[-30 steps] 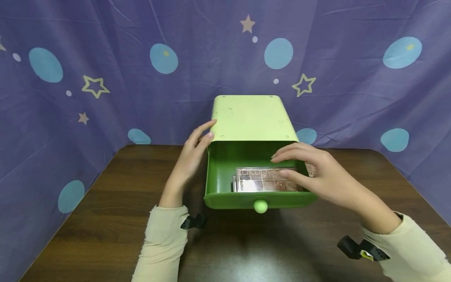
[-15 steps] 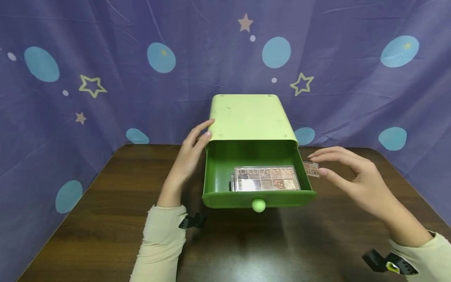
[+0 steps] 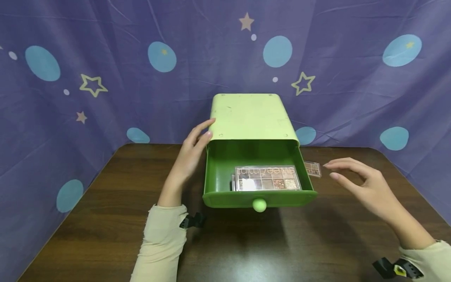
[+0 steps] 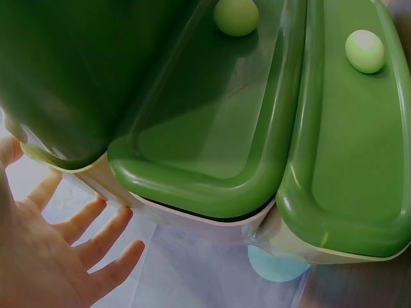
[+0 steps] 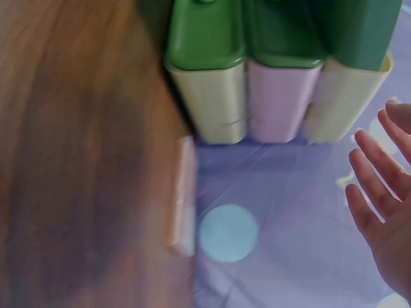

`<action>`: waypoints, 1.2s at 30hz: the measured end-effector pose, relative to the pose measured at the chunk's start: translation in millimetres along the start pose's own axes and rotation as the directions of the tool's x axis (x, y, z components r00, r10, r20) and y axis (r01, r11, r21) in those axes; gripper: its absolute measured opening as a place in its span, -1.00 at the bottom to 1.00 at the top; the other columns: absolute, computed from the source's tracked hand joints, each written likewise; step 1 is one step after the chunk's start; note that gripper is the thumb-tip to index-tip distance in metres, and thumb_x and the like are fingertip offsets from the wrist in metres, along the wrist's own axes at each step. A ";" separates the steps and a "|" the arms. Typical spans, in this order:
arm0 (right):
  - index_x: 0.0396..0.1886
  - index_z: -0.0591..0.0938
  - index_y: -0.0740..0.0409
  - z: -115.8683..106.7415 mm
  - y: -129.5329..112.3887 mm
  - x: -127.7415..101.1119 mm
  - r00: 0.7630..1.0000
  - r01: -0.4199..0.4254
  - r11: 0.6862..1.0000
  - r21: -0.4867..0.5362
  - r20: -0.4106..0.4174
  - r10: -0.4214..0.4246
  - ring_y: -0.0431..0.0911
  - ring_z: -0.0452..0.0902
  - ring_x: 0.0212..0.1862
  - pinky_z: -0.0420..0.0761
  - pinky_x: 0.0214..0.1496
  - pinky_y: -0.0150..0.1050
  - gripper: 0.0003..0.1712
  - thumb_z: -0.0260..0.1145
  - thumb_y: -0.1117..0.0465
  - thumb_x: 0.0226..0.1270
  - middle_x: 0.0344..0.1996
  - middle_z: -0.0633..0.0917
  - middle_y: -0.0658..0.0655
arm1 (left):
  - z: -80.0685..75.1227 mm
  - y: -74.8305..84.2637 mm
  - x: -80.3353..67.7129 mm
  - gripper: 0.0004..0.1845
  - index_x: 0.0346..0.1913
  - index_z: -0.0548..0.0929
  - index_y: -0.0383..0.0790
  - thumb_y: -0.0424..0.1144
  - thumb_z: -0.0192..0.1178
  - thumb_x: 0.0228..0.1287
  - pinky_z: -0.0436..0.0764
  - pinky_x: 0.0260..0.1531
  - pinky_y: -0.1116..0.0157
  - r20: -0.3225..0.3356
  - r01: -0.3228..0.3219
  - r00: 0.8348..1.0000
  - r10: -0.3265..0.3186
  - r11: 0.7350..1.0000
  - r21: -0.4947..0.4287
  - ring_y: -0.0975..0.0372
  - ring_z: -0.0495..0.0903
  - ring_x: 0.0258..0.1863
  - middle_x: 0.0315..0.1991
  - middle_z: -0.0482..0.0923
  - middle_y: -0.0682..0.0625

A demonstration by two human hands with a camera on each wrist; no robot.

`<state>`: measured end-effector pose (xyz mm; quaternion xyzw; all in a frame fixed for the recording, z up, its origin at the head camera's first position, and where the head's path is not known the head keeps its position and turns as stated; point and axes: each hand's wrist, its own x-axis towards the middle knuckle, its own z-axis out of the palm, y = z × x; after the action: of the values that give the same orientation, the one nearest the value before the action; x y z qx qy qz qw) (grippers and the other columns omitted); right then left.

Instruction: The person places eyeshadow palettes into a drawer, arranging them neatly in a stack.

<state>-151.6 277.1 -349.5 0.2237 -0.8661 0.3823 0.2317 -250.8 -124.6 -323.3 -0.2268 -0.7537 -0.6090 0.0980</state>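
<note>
A light green drawer cabinet (image 3: pixel 251 117) stands on the table with its top drawer (image 3: pixel 229 199) pulled out. In that drawer lies a clear-lidded eyeshadow palette (image 3: pixel 267 178), with the edge of another showing under its left side. My left hand (image 3: pixel 188 160) touches the cabinet's upper left side, its fingers spread in the left wrist view. My right hand (image 3: pixel 373 192) is in the air to the right of the cabinet, holding nothing, thumb and fingers apart. Just beyond its fingertips is another palette (image 3: pixel 312 169) on the table, partly hidden by the drawer's side.
Two closed drawers, the middle one (image 4: pixel 218 122) and the bottom one (image 4: pixel 359 147), sit below the pulled-out drawer, each with a round knob. The dark wooden table (image 3: pixel 105 219) reaches back to a purple curtain (image 3: pixel 197 47) with stars and blue ovals.
My right hand has moved right, from over the drawer to beside the palette on the table, then slightly farther off. The left hand keeps its place on the cabinet.
</note>
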 end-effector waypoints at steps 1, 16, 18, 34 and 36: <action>-0.01 0.70 0.18 0.6 4.3 -1.3 1.000 -0.023 1.000 -0.002 0.005 0.023 -0.32 0.50 0.10 0.34 0.16 -0.55 -0.67 0.35 0.50 0.25 -0.04 0.68 0.05 | 0.1 0.2 0.0 -0.52 0.44 0.39 -0.13 -0.14 -0.04 0.53 0.33 0.27 0.01 -0.001 -0.001 1.000 0.001 1.000 -0.001 0.08 0.33 0.30 0.40 0.28 -0.09; 0.05 0.69 0.16 19.3 64.6 -0.8 0.967 -0.244 0.970 -0.013 0.070 0.244 -0.34 0.60 -0.15 0.53 -0.19 -0.49 -0.70 0.39 0.23 0.34 -0.05 0.70 -0.11 | -0.4 -0.8 -1.2 -0.51 0.44 0.39 -0.09 -0.10 -0.04 0.53 0.33 0.27 0.01 0.005 0.005 1.000 -0.005 1.000 0.010 0.08 0.29 0.34 0.43 0.26 -0.06; 0.05 0.68 0.20 22.1 69.5 2.8 0.967 -0.244 0.970 0.004 0.074 0.243 -0.32 0.62 -0.17 0.55 -0.20 -0.49 -0.69 0.40 0.26 0.32 -0.08 0.71 -0.14 | -0.3 -0.6 -1.3 -0.51 0.44 0.40 -0.09 -0.10 -0.03 0.53 0.33 0.28 0.02 0.003 0.002 1.000 -0.002 1.000 0.010 0.08 0.28 0.35 0.43 0.26 -0.05; 0.08 0.66 0.21 43.0 97.4 27.3 0.941 -0.295 0.954 -0.046 0.160 0.298 0.22 0.46 0.16 0.42 0.15 0.19 -0.55 0.49 0.15 0.23 0.07 0.65 0.28 | -0.1 0.1 -1.1 -0.51 0.44 0.39 -0.05 -0.07 -0.04 0.53 0.33 0.28 0.03 0.008 0.006 1.000 -0.006 1.000 0.014 0.14 0.28 0.35 0.43 0.25 -0.02; 0.11 0.64 0.24 44.8 102.0 30.0 0.932 -0.311 0.949 -0.043 0.183 0.314 0.20 0.48 0.14 0.46 0.12 0.08 -0.51 0.49 0.14 0.22 0.07 0.65 0.30 | -0.3 0.4 -1.3 -0.51 0.44 0.39 -0.06 -0.07 -0.04 0.53 0.33 0.28 0.02 0.005 0.005 1.000 -0.005 1.000 0.015 0.13 0.29 0.35 0.42 0.26 -0.03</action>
<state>-243.3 298.5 -416.3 0.1166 -0.9111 0.3858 0.0867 -249.6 -125.1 -323.4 -0.2256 -0.7591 -0.6030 0.0961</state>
